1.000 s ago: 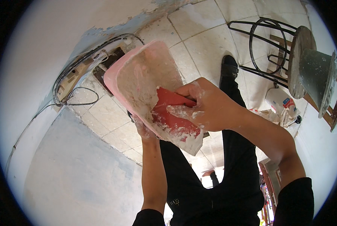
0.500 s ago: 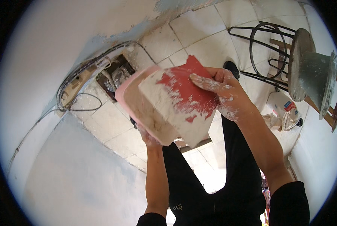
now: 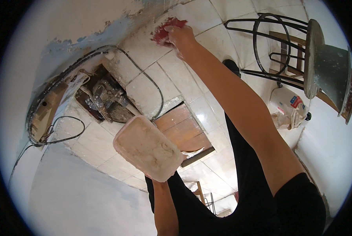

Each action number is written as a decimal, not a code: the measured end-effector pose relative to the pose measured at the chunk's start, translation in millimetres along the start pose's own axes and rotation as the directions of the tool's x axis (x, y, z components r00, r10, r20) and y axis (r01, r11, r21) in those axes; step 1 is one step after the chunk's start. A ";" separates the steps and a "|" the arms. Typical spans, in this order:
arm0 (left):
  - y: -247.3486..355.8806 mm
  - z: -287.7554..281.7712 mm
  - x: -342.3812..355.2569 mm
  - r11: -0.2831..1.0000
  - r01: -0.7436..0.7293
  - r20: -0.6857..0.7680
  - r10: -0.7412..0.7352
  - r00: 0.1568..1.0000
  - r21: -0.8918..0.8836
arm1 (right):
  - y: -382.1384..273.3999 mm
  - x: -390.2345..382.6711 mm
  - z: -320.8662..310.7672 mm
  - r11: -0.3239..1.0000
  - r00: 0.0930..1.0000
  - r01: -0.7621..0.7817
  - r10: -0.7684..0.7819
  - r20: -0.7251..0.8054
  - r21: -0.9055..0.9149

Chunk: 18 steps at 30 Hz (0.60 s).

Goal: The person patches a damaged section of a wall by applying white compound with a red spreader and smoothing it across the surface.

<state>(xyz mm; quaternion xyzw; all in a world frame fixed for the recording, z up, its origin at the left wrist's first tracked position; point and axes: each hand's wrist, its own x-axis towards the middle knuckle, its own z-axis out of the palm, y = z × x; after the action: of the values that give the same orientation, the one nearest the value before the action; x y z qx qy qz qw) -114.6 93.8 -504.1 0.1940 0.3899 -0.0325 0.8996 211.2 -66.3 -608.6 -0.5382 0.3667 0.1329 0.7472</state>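
Observation:
My left hand [image 3: 155, 177], mostly hidden beneath it, holds a pale pink plastic tub [image 3: 125, 130] low in front of me. Off-white putty [image 3: 154, 151] coats the inside of the tub. Up and away, my right arm is stretched toward the base of the patchy wall. Its hand [image 3: 181, 39], smeared with white, grips a red flat spreader [image 3: 159, 34] by one side. The spreader's face is partly hidden by the fingers, so I cannot tell whether it touches the wall or floor.
A black cable [image 3: 150, 80] loops along the wall. Beside it lies a dark box of dusty tools [image 3: 105, 96]. A brown wooden panel [image 3: 185, 131] sits in the tiled floor. At right are a toppled-looking stool [image 3: 311, 59], a grey-green bucket [image 3: 331, 76] and a white container [image 3: 288, 100].
The right hand has carried the putty-covered spreader away from the tub, up toward the wall base. The tub has moved lower, and the view has shifted.

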 end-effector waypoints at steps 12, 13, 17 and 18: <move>31.6 -18.0 -18.1 0.953 0.168 0.004 -0.173 0.985 -0.251 | 43.3 48.9 94.2 0.950 0.989 0.110 -0.134 -0.061 -0.293; 34.5 -18.2 -19.0 0.951 0.171 0.004 -0.176 0.984 -0.258 | 30.6 38.8 108.4 0.932 0.985 0.099 -0.143 -0.101 -0.349; 19.1 -4.0 -11.7 0.919 0.255 0.065 -0.246 0.967 -0.300 | 40.8 77.4 110.5 0.135 0.787 0.413 -0.550 0.278 -0.901; 28.6 -9.0 -15.5 0.925 0.239 0.040 -0.238 0.970 -0.296 | 49.0 57.3 117.6 0.158 0.799 0.415 -0.534 0.276 -0.896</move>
<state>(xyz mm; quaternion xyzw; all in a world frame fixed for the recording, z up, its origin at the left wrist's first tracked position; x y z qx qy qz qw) -125.6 122.1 -489.4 0.0068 0.4096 -0.0827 0.9085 269.6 47.4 -665.0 -0.9549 0.0735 0.0479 0.2838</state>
